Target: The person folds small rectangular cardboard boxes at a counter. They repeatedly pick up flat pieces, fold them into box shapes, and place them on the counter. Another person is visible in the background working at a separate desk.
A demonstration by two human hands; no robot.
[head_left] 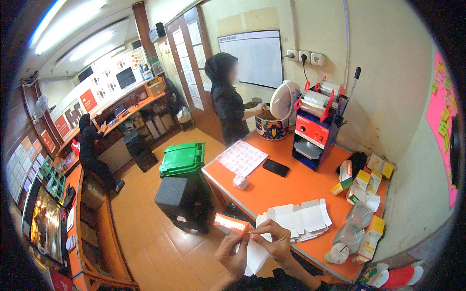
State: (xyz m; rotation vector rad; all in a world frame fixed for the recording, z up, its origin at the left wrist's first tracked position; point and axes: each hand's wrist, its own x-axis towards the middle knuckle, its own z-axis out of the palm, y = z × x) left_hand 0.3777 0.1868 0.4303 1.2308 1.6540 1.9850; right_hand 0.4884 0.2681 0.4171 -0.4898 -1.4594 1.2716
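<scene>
Both hands are at the near edge of the orange table, closed on a small paperboard carton (256,256) that is partly folded. Its inside is white, and an orange-and-white panel sticks out to the upper left. My left hand (233,253) grips it from the left and below. The fingertips of my right hand (275,239) pinch its upper edge, close against the left fingers. Just beyond my right hand lies a stack of flat carton blanks (296,219), white side up.
On the orange table (272,189) are a black phone (275,168), a printed sticker sheet (241,158), a sealing machine (310,138) and several small boxes (371,179). A co-worker (226,102) reaches into a patterned tub (271,129). A green-lidded bin (182,158) stands left; another person (92,145) is farther off.
</scene>
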